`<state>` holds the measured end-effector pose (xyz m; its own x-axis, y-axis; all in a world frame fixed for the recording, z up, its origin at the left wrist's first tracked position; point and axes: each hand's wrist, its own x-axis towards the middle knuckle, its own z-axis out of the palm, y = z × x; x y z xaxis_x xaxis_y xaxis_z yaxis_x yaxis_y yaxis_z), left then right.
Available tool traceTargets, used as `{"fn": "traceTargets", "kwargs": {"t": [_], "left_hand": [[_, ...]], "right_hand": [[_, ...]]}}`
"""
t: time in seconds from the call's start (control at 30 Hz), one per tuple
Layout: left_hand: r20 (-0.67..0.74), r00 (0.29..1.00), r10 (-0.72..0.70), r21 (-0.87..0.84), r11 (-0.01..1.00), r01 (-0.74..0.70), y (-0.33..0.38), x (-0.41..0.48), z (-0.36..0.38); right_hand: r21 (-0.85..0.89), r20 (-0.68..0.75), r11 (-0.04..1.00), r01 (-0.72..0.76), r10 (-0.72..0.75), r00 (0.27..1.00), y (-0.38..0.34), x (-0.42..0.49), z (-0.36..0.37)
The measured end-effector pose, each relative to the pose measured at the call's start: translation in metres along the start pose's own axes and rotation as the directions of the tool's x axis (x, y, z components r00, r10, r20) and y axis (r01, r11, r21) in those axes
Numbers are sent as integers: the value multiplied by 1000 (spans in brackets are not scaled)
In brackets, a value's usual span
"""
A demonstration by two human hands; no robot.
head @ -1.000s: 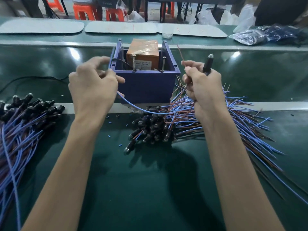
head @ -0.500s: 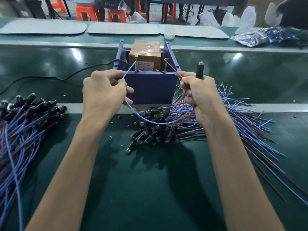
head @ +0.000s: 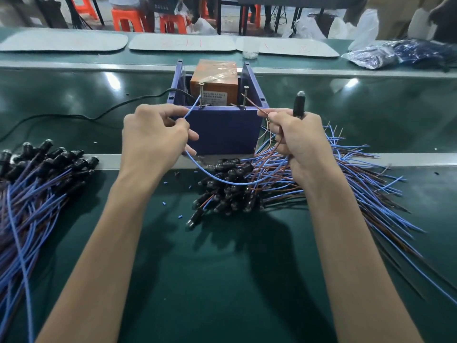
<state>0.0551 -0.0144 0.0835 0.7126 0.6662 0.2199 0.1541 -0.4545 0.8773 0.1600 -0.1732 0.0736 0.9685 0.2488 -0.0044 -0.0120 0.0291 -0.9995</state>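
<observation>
At the front wall of the purple box [head: 222,129], head view, the left hand [head: 153,142] pinches the blue wire [head: 222,180] between thumb and forefinger just behind its free end. That end runs up and to the right onto the left screw [head: 200,95]. The right hand [head: 299,139] grips one black lamp [head: 298,105] upright in curled fingers and pinches the brown wire [head: 257,108], which points up and left at the right screw [head: 245,97]; whether it touches cannot be told. Each hand is nearer its own screw. Count: two screws, two held wires, one orange block [head: 214,78], and two heaps on the green bench [head: 222,268], the middle heap [head: 227,189] and the left heap [head: 37,169].
</observation>
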Motion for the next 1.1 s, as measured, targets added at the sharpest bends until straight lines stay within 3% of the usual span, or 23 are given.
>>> {"fn": "traceTargets", "kwargs": {"t": [1.1], "left_hand": [[44, 999, 18, 67, 998, -21, 9, -4, -10]], "right_hand": [[-24, -39, 1000, -8, 7, 999, -11, -6, -3]]}}
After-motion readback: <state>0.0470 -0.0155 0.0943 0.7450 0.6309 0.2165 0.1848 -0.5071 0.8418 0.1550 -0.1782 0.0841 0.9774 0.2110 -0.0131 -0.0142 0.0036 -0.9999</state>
